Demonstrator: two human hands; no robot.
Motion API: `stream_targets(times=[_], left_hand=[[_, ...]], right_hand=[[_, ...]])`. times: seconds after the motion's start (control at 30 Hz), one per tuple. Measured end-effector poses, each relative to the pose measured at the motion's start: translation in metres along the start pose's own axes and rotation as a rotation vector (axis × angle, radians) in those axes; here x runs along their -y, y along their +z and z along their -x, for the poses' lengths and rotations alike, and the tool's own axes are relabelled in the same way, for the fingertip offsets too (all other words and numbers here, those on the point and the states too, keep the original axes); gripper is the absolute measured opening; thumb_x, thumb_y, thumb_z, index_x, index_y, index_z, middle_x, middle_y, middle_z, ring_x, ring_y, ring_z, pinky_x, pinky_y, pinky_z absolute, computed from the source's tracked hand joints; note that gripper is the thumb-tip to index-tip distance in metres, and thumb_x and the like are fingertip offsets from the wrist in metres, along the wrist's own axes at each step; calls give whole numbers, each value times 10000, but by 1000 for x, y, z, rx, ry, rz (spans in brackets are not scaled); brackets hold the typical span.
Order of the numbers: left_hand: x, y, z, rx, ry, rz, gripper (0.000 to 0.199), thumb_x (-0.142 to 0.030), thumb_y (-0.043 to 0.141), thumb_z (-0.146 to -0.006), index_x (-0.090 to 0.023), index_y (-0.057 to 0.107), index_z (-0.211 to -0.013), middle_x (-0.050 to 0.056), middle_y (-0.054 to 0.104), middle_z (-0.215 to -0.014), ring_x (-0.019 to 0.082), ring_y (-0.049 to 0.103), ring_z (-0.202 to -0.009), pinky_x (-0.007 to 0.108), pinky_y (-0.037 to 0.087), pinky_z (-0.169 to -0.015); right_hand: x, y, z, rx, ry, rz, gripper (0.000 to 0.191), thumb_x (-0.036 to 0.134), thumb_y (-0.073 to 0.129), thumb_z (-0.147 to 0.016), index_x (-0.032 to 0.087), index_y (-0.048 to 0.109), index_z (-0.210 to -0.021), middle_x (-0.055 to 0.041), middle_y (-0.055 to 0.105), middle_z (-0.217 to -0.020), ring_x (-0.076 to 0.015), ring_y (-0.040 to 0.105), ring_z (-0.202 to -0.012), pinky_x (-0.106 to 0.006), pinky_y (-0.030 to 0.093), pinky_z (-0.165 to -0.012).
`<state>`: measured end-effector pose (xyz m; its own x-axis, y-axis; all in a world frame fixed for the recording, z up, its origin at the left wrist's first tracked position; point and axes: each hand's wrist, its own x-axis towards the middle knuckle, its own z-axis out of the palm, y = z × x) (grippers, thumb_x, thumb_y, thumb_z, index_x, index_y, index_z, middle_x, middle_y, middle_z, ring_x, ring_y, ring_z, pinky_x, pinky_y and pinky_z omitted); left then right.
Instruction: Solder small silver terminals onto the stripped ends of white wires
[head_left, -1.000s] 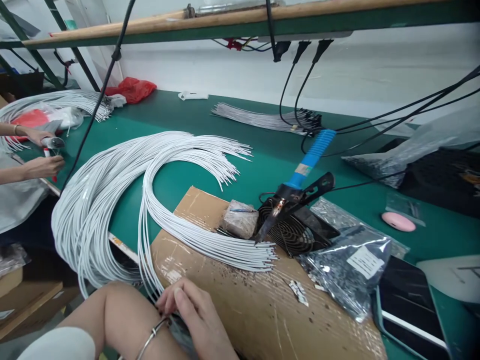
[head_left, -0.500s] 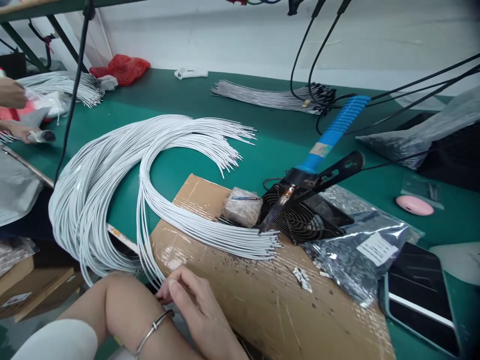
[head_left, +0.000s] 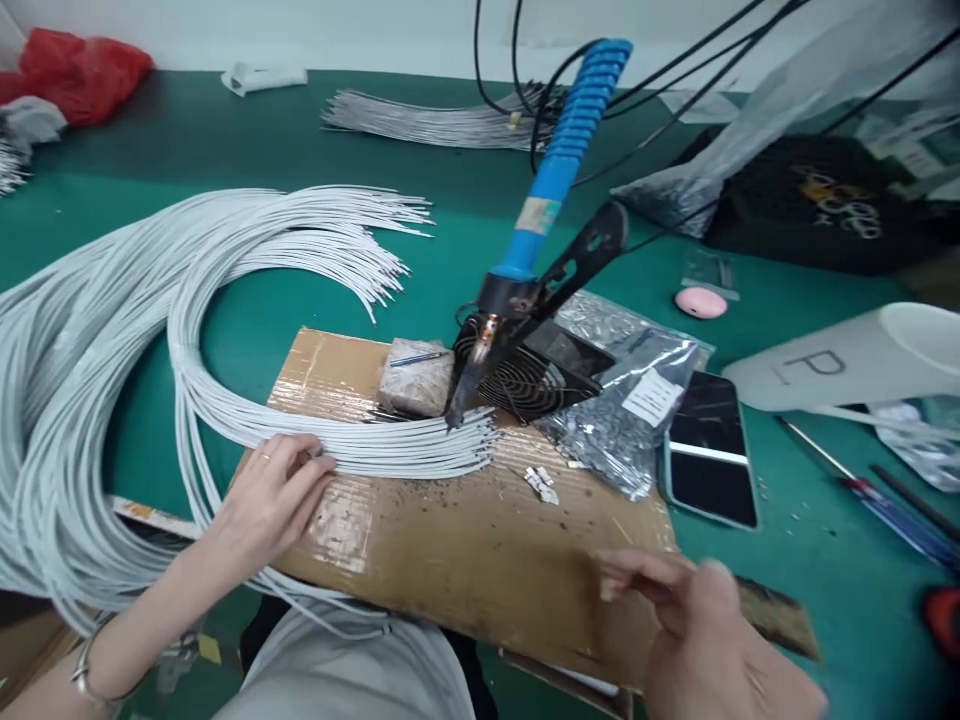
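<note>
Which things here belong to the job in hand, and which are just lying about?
Likely in the job:
white cables, by the left hand
cardboard under them
blue-handled iron, its tip over the cables

Probably lying about:
phone
pink oval object
red bag

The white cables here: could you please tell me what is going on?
A person's left hand is at the bundle of white cables lying across the cardboard. The right hand, blurred, is near the cardboard's right end; whether it holds anything is unclear. The blue-handled soldering iron slants down, its tip close to the cable ends.
</note>
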<state>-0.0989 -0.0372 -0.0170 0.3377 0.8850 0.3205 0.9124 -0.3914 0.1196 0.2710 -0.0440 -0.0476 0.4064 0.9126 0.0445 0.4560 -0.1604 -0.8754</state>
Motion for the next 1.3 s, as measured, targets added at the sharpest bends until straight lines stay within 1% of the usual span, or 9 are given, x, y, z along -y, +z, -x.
stream_targets(times=[0.23, 0.37, 0.43, 0.5, 0.7, 0.77, 0.97, 1.17, 1.3], left_hand=[[18, -8, 11, 70, -16, 230, 190, -82, 512, -1039, -204, 636, -1114, 136, 656, -1185, 262, 673, -1109, 368, 536, -943], [10, -30, 13, 190, -70, 452, 134, -202, 571, -1022, -238, 621, -1142, 47, 737, -941, 200, 705, -737, 282, 546, -662], [-2, -36, 10, 309, -115, 502, 272, -282, 634, -997, -254, 616, -1267, 3, 738, -866, 156, 627, -554, 260, 499, -550], [-21, -39, 1, 438, -124, 557, 354, -313, 655, -979, -293, 629, -1331, 5, 765, -918, 185, 688, -670, 276, 533, -658], [-84, -17, -44, 907, -274, 1072, 202, -334, 637, -985, -213, 758, -1091, 10, 696, -784, 163, 610, -690, 238, 439, -617], [-92, -4, -50, 880, -422, 1268, 200, -303, 611, -982, -157, 732, -917, -4, 630, -699, 140, 558, -655, 236, 407, -612], [-79, 15, -40, 475, -801, 1591, 294, -426, 703, -967, -140, 666, -910, -39, 521, -690, 85, 375, -567, 217, 253, -509], [-69, 8, -36, 440, -807, 1713, 362, -455, 744, -949, -163, 659, -1147, -40, 554, -762, 61, 393, -515, 188, 303, -458], [-67, 4, -34, 479, -779, 1687, 315, -464, 716, -969, -170, 618, -1025, -37, 565, -727, 84, 506, -513, 196, 387, -464]], right_hand=[[16, 27, -22, 53, -59, 19, 325, 486, 722, -921, 181, 819, -868, -57, 744, -800, -185, 646, -665, -305, 531, -634], [12, 30, -25, 56, -51, 44, 287, 473, 758, -876, 194, 816, -906, -46, 732, -823, -160, 609, -640, -294, 529, -613], [15, 33, -26, 75, -51, 54, 292, 477, 772, -857, 196, 814, -920, -45, 727, -835, -155, 595, -647, -286, 522, -605], [18, 36, -28, 94, -42, 69, 304, 486, 786, -839, 191, 807, -908, -42, 710, -804, -156, 588, -647, -284, 513, -596], [26, 47, -32, 52, 15, 95, 310, 487, 797, -804, 182, 751, -829, -16, 665, -680, -154, 574, -593, -286, 500, -588], [25, 50, -31, 33, 37, 72, 302, 481, 792, -792, 182, 747, -807, -16, 670, -669, -154, 588, -583, -275, 501, -564], [17, 50, -24, -26, 87, -42, 323, 484, 851, -732, 183, 781, -827, -30, 736, -690, -161, 644, -565, -279, 536, -565], [26, 50, -14, -64, 89, -241, 309, 406, 934, -678, 188, 773, -827, -26, 767, -694, -189, 728, -593, -284, 611, -638], [43, 47, -2, -61, 84, -328, 227, 314, 940, -704, 184, 789, -812, -19, 776, -692, -160, 743, -602, -217, 630, -657]])
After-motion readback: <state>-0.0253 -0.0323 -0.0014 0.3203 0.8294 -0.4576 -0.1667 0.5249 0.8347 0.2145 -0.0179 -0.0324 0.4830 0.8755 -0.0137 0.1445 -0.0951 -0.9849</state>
